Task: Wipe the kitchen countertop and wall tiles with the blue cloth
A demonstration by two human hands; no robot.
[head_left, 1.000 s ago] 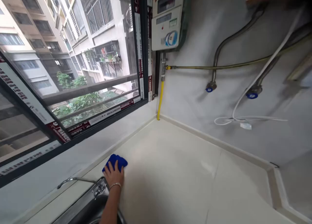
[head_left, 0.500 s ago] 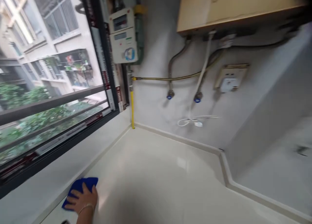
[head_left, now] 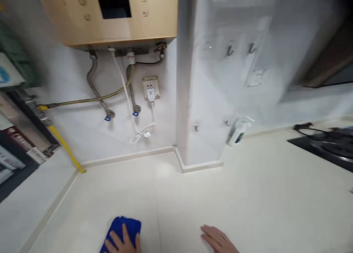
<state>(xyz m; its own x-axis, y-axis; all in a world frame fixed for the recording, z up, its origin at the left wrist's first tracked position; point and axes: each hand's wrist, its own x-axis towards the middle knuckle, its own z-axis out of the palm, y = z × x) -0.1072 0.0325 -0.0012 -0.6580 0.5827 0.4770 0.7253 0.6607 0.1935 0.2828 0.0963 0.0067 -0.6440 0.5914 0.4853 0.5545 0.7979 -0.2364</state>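
Note:
A blue cloth [head_left: 121,229] lies on the cream countertop [head_left: 248,187] near the bottom edge of the view. My left hand [head_left: 122,242] rests flat on top of it with fingers stretched out, pressing it onto the counter. My right hand [head_left: 217,239] lies flat on the bare counter to the right, fingers extended and holding nothing. Both wrists run out of the frame at the bottom.
A beige water heater [head_left: 110,16] hangs on the wall with hoses, a yellow gas pipe [head_left: 64,146] and a plugged socket [head_left: 150,88] below. A white spray bottle [head_left: 237,130] stands by the wall column. A black gas hob [head_left: 325,144] sits at the right.
The view has swung right, away from the window and sink, to the heater wall and hob. My left hand stays on the blue cloth. My right hand has come into view on the counter.

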